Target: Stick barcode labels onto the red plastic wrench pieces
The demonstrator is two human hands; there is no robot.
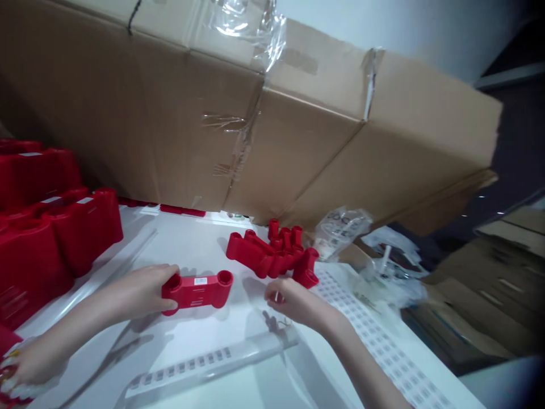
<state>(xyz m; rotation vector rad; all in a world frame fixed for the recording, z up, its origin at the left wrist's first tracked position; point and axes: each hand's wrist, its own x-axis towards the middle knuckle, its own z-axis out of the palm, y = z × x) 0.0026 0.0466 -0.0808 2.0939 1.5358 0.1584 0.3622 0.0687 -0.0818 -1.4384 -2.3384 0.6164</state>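
My left hand is closed round the left end of a red plastic part with a round tube at each end. A small white label is on that part's upper edge, and faint printed lines run across its face. Over the table, my right hand has its fingers curled into a pinch; what they hold, if anything, is too small to make out. Just beyond it lies a loose pile of similar red parts. In front, a clear-edged strip of printed labels lies on the white table.
Stacked red parts, some with white labels, stand at the left. Large cardboard boxes wall off the back. A sheet of small labels runs along the right side, near crumpled clear plastic bags. More cardboard sits beyond the table's right edge.
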